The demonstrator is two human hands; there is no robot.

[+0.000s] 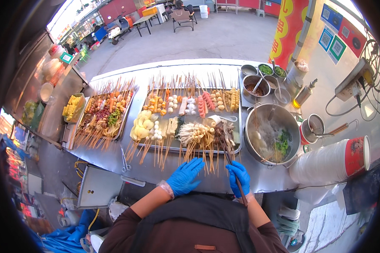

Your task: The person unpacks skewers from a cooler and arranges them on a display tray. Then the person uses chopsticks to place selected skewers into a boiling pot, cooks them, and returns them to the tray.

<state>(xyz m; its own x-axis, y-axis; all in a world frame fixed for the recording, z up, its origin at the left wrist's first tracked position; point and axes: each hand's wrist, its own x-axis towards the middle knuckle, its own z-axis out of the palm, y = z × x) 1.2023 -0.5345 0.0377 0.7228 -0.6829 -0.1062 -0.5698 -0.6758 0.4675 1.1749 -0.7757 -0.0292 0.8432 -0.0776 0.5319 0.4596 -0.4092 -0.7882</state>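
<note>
My right hand [239, 177], in a blue glove, grips a pair of long dark chopsticks [231, 163]. Their tips reach over dark skewered food at the right of a steel tray [241, 126]. Flat and palm down, my left hand [186, 177] wears a matching glove and holds nothing. Its fingertips are by the bare stick ends; contact cannot be told. Enoki mushroom skewers [191, 132] lie just beyond it in the tray, with potato slices [141, 125] further left. Pink sausages [202, 106] and white balls [172, 102] fill part of the back row.
A steaming steel pot [255, 148] with greens [283, 140] stands right of the tray. Beyond it are sauce pots [256, 90] and an oil bottle [300, 95]. Stacked paper bowls [323, 161] lie at right. Scissors [124, 161] and a second skewer tray [126, 118] are left.
</note>
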